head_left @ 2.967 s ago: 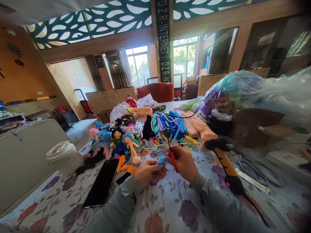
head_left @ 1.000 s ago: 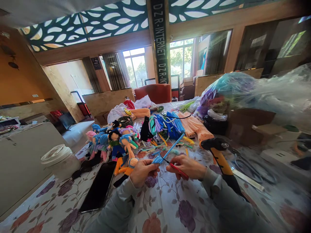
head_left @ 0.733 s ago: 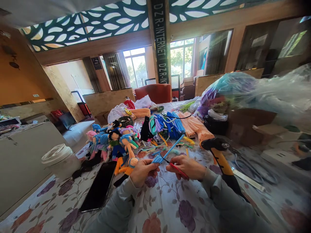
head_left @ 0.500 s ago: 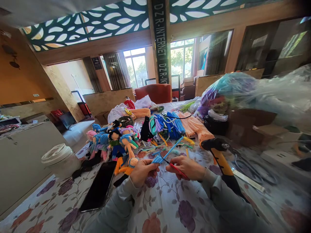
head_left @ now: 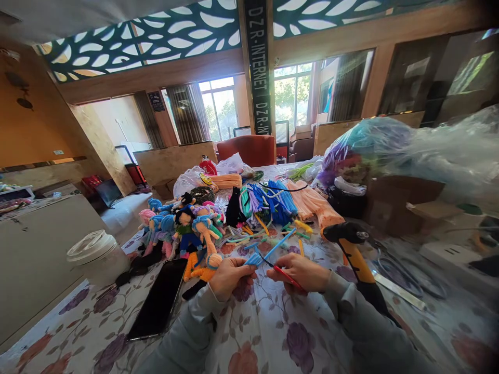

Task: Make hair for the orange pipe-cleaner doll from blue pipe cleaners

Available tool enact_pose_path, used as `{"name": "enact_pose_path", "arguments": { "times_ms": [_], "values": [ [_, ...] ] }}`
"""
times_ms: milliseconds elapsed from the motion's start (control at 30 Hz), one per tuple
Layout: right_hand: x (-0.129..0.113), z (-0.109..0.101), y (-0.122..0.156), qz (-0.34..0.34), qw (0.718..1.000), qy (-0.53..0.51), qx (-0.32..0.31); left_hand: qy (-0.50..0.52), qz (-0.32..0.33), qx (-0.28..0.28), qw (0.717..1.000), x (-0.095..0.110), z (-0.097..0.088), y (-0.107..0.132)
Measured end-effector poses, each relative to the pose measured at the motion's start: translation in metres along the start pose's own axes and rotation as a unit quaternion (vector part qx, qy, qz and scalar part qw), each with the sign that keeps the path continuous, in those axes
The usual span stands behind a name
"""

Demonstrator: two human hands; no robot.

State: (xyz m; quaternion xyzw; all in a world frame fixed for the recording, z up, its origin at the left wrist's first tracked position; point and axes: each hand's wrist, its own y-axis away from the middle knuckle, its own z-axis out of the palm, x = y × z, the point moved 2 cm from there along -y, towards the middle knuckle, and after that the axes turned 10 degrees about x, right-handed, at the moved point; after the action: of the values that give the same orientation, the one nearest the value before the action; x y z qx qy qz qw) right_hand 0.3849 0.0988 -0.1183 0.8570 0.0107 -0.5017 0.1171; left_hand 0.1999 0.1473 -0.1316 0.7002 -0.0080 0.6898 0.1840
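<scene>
**Blue strips (head_left: 254,258) and scissors (head_left: 287,277) held above the flowered counter (head_left: 268,337)**

Nearest, a dark phone (head_left: 158,298) is laid flat on the left. Over the middle, the blue strips are pinched between thumb and fingers by the left grip (head_left: 229,275). The scissors' red handles are enclosed by the right grip (head_left: 303,271), their dark blades aimed at the strips; whether contact is made cannot be told. One long blue length is slanted away between the hands. Farther right, a yellow-and-black glue gun (head_left: 355,258) is placed; on the left, a lidded white tub (head_left: 93,254). Beyond, fuzzy dolls (head_left: 187,223) are heaped, with cut scraps (head_left: 241,240) scattered beside them. Behind the scraps, colored bundles (head_left: 268,201) are piled, backed by a red chair (head_left: 246,149).
</scene>
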Motion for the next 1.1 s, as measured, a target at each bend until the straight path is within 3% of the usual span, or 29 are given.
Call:
{"name": "enact_pose_path", "arguments": {
  "times_ms": [400,533,667,733,1100],
  "values": [
    [0.000,-0.001,0.000,-0.017,1.000,0.015,0.015,0.026,-0.014,0.001,1.000,-0.002,0.001,-0.001],
    [0.003,-0.010,-0.006,-0.054,0.994,0.026,0.096,0.068,-0.015,0.012,0.997,-0.001,-0.002,-0.004],
    [0.005,-0.021,-0.010,-0.116,0.957,0.076,0.253,0.120,-0.031,0.018,0.992,0.000,-0.005,-0.007],
    [0.006,-0.021,-0.012,-0.138,0.937,0.119,0.298,0.139,-0.050,0.014,0.989,0.001,-0.005,-0.006],
    [0.017,-0.005,-0.026,-0.195,0.884,0.273,0.326,0.176,-0.132,-0.016,0.975,0.004,-0.004,0.001]
  ]
}}
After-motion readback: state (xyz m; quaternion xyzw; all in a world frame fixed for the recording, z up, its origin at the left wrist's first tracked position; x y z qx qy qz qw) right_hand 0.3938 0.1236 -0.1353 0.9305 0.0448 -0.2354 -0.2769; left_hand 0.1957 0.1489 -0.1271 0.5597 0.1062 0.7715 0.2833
